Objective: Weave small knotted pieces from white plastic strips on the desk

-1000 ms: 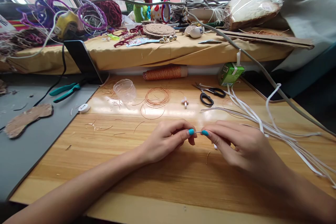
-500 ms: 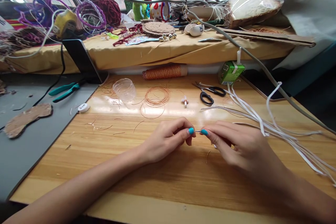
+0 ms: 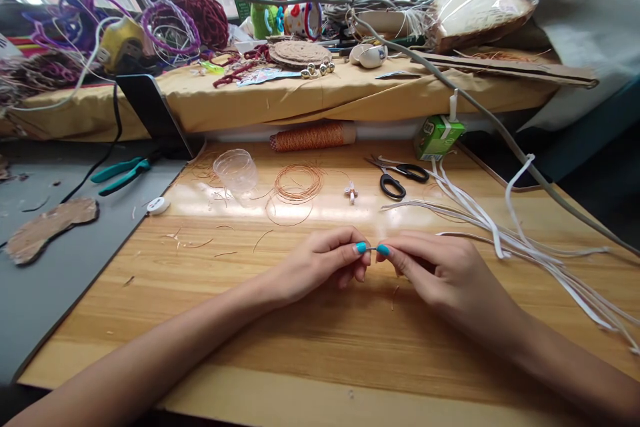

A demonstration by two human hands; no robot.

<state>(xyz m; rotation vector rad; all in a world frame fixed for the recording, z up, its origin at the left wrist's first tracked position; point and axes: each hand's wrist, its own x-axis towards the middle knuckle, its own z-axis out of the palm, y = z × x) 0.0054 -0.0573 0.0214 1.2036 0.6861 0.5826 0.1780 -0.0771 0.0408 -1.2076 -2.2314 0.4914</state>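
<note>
Between my two hands a short length of thin greyish cord [image 3: 371, 249] shows, its ends hidden in my fingers. My left hand [image 3: 325, 257] pinches one side of it with thumb and forefinger. On the other side my right hand [image 3: 440, 267] grips it with the thumb pressed against the fingers. Both hands are just above the wooden table [image 3: 280, 360], fingertips a small gap apart. Beyond them lies a small white piece bound with orange thread [image 3: 351, 193]. White cords [image 3: 540, 260] spread over the table to the right of my right hand.
Black-handled scissors [image 3: 395, 180], a coil of orange thread [image 3: 299, 183] and a clear plastic cup [image 3: 235, 172] sit farther back. Behind them are an orange thread spool [image 3: 314, 137] and a green carton [image 3: 439, 138]. Teal-handled pliers [image 3: 123, 173] lie left. A grey cable [image 3: 500, 127] crosses the right.
My right hand has shifted slightly left, and the visible bit of cord between the fingertips is a little shorter. My left hand stays nearly in place, its lower fingers slightly moved.
</note>
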